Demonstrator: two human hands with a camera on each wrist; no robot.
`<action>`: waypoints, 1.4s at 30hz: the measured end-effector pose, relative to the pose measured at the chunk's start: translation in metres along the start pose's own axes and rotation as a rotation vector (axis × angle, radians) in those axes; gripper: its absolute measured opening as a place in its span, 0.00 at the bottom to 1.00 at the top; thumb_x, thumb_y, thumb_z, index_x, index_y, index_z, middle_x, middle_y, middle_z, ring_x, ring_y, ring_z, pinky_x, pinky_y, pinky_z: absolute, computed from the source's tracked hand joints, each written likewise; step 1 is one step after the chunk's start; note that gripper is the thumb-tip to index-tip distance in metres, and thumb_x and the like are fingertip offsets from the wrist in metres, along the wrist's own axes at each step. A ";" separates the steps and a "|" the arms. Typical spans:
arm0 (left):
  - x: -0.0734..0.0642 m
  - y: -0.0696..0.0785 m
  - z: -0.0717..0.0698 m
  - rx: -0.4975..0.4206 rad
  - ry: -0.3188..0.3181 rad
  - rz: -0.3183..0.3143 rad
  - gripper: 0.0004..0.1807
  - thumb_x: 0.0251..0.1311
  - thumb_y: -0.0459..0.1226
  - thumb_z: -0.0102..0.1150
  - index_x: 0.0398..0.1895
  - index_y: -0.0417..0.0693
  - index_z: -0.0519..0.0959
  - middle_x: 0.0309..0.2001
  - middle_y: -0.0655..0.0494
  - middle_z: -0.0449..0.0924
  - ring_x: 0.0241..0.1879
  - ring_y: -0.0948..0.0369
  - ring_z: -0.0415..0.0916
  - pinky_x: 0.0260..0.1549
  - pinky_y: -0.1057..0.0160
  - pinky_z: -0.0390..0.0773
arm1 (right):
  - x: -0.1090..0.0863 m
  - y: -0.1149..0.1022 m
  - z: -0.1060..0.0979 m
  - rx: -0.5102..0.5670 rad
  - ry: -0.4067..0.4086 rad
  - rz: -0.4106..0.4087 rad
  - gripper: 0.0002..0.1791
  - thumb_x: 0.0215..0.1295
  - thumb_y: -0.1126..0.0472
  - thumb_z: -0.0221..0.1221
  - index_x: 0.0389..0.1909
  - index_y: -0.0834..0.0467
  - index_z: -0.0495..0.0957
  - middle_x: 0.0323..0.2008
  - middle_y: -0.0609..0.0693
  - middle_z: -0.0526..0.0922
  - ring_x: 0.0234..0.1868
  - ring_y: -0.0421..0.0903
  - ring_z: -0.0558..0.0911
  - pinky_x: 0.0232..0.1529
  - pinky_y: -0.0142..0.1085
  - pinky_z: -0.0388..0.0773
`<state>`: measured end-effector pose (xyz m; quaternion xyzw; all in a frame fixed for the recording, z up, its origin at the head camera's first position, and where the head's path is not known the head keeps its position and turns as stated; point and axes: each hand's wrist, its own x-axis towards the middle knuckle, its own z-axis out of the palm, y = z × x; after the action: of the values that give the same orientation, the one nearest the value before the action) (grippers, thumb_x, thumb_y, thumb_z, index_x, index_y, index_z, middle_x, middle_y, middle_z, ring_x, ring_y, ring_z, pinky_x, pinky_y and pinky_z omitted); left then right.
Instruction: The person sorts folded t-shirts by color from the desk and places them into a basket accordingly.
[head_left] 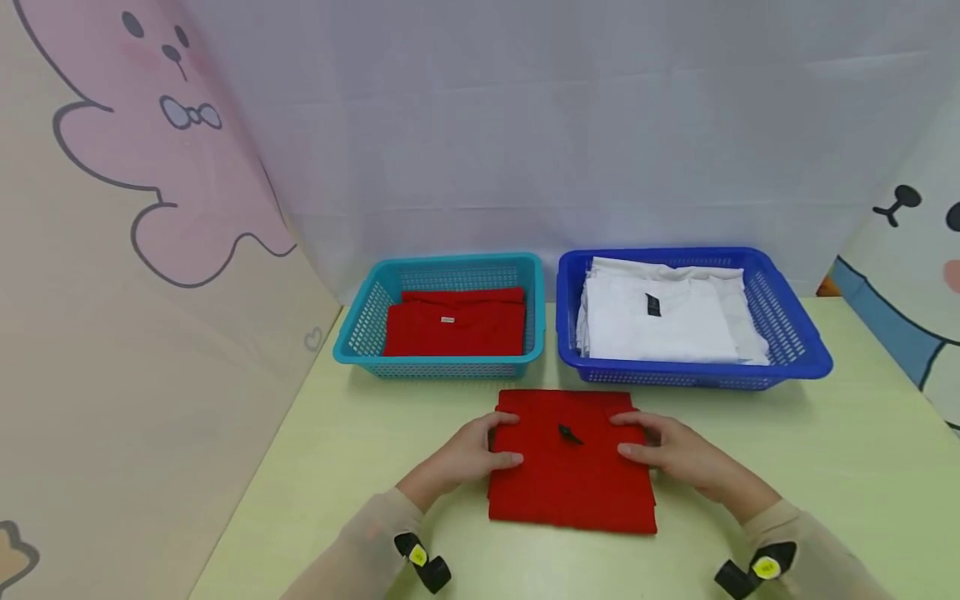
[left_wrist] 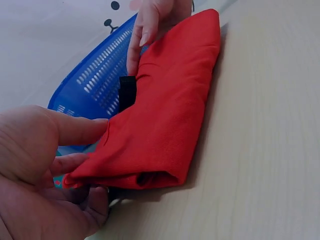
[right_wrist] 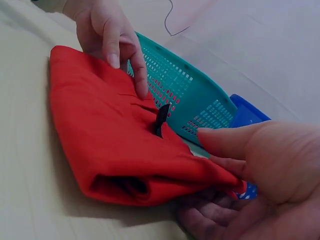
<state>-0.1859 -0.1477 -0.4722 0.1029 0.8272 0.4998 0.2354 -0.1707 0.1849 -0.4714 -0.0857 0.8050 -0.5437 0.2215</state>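
A folded red shirt (head_left: 570, 496) lies on the table in front of the two baskets, a black neck label (head_left: 570, 434) sticking up from it. My left hand (head_left: 465, 450) holds its left side, thumb on top. In the left wrist view, other fingers of the left hand (left_wrist: 40, 165) go under the cloth's edge. On the opposite side my right hand (head_left: 682, 454) grips the shirt the same way. The right wrist view shows fingers of the right hand (right_wrist: 280, 175) beneath the edge, partly hidden by the fabric.
Behind the shirt to the left, a teal basket (head_left: 442, 362) contains folded red clothes (head_left: 457, 333). Beside it, a blue basket (head_left: 806, 358) contains folded white clothes (head_left: 645, 333). A pale curtain (head_left: 562, 150) hangs behind them. Printed panels (head_left: 180, 350) border the table (head_left: 360, 450).
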 end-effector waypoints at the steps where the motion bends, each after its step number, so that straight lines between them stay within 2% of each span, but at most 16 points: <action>1: 0.000 0.000 0.000 -0.009 -0.003 0.004 0.31 0.56 0.38 0.68 0.64 0.53 0.70 0.56 0.54 0.71 0.56 0.53 0.67 0.51 0.55 0.76 | 0.000 0.001 0.000 0.027 -0.004 -0.001 0.33 0.63 0.50 0.63 0.66 0.58 0.68 0.67 0.65 0.60 0.62 0.62 0.62 0.58 0.50 0.68; 4: 0.002 -0.001 -0.001 -0.037 -0.015 0.019 0.32 0.54 0.36 0.69 0.63 0.54 0.70 0.55 0.54 0.71 0.55 0.53 0.67 0.50 0.56 0.77 | 0.000 0.002 0.001 0.101 -0.005 0.012 0.33 0.63 0.52 0.63 0.67 0.59 0.66 0.67 0.65 0.59 0.62 0.61 0.62 0.56 0.46 0.70; 7: 0.004 -0.001 -0.002 -0.088 -0.043 0.030 0.33 0.54 0.32 0.69 0.63 0.55 0.70 0.53 0.54 0.72 0.52 0.54 0.70 0.46 0.58 0.78 | 0.001 0.002 0.003 0.130 0.016 0.019 0.34 0.62 0.53 0.64 0.67 0.59 0.66 0.63 0.64 0.63 0.59 0.59 0.65 0.52 0.42 0.72; 10: 0.005 -0.001 -0.003 -0.151 -0.076 0.025 0.35 0.53 0.29 0.68 0.65 0.55 0.69 0.52 0.53 0.74 0.49 0.54 0.72 0.44 0.58 0.79 | 0.003 0.002 0.004 0.123 0.048 0.020 0.34 0.61 0.53 0.65 0.66 0.58 0.67 0.59 0.61 0.67 0.55 0.56 0.67 0.48 0.40 0.73; 13: 0.005 -0.002 -0.003 -0.193 -0.088 0.021 0.37 0.53 0.28 0.68 0.67 0.55 0.67 0.52 0.53 0.75 0.50 0.54 0.73 0.45 0.58 0.79 | 0.005 0.002 0.005 0.108 0.074 0.013 0.33 0.60 0.54 0.66 0.65 0.59 0.69 0.57 0.61 0.69 0.53 0.55 0.68 0.45 0.38 0.73; 18: 0.007 -0.004 -0.003 -0.220 -0.074 0.028 0.38 0.53 0.27 0.67 0.68 0.56 0.66 0.55 0.53 0.74 0.52 0.54 0.74 0.46 0.57 0.80 | 0.009 0.004 0.008 0.087 0.115 -0.011 0.32 0.58 0.56 0.68 0.63 0.60 0.70 0.55 0.61 0.70 0.50 0.55 0.69 0.40 0.35 0.76; 23: 0.009 -0.008 -0.003 -0.291 -0.065 0.042 0.35 0.55 0.25 0.65 0.66 0.55 0.68 0.53 0.50 0.77 0.47 0.53 0.79 0.43 0.57 0.81 | 0.011 0.007 0.010 0.079 0.141 -0.009 0.32 0.57 0.57 0.68 0.62 0.59 0.72 0.58 0.60 0.71 0.53 0.55 0.70 0.46 0.35 0.77; 28: 0.007 -0.009 -0.003 -0.353 -0.068 0.067 0.35 0.55 0.25 0.64 0.66 0.55 0.70 0.52 0.48 0.78 0.46 0.52 0.81 0.42 0.56 0.82 | 0.006 0.004 0.011 0.085 0.158 -0.008 0.32 0.57 0.56 0.68 0.62 0.59 0.71 0.57 0.60 0.73 0.49 0.54 0.75 0.43 0.37 0.79; 32: 0.003 -0.003 -0.005 -0.370 -0.083 0.090 0.35 0.55 0.27 0.65 0.66 0.59 0.70 0.53 0.48 0.77 0.46 0.52 0.81 0.41 0.54 0.82 | -0.004 0.000 0.010 0.123 0.164 -0.020 0.33 0.58 0.58 0.68 0.63 0.61 0.69 0.56 0.63 0.72 0.43 0.52 0.78 0.39 0.37 0.81; 37: -0.005 0.007 -0.009 -0.360 -0.080 0.123 0.35 0.54 0.29 0.67 0.66 0.60 0.70 0.54 0.47 0.76 0.46 0.51 0.81 0.41 0.54 0.82 | -0.015 -0.008 0.008 0.194 0.154 -0.040 0.34 0.59 0.60 0.67 0.65 0.62 0.67 0.56 0.65 0.71 0.38 0.52 0.81 0.37 0.38 0.82; 42: -0.015 0.023 -0.017 -0.318 -0.053 0.140 0.35 0.55 0.31 0.68 0.66 0.62 0.70 0.56 0.50 0.75 0.46 0.51 0.80 0.40 0.54 0.82 | -0.025 -0.022 0.004 0.163 0.175 -0.081 0.33 0.59 0.57 0.67 0.64 0.59 0.68 0.55 0.62 0.70 0.35 0.51 0.79 0.34 0.35 0.81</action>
<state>-0.1826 -0.1561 -0.4412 0.1351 0.7218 0.6368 0.2351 -0.1494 0.1824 -0.4455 -0.0519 0.7703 -0.6211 0.1347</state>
